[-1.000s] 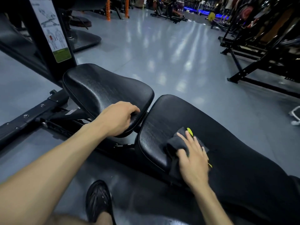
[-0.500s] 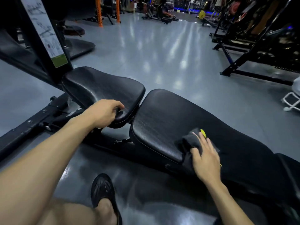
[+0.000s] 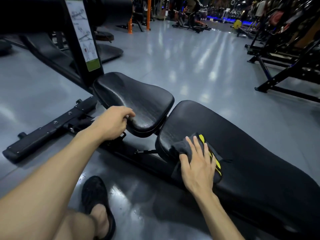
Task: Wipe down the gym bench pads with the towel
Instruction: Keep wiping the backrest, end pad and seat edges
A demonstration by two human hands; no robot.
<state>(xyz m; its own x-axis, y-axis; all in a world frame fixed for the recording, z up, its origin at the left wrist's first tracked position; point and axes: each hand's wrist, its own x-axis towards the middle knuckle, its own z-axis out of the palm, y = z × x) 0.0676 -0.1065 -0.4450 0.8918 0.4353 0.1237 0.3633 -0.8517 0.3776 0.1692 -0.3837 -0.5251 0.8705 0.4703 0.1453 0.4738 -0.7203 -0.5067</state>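
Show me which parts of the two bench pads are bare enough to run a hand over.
Most of the seat pad is bare, beyond the left hand gripping its near edge. The long back pad is bare past and right of the towel. Its near left end is crowded: the right hand presses the towel there.

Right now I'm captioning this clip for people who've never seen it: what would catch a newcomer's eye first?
The right hand lies flat on a dark grey towel with bright yellow stripes, pressed onto the near end of the long back pad at lower centre. Just left, the left hand holds the near edge of the smaller seat pad. Behind, a glossy grey floor runs back between dark gym machines.
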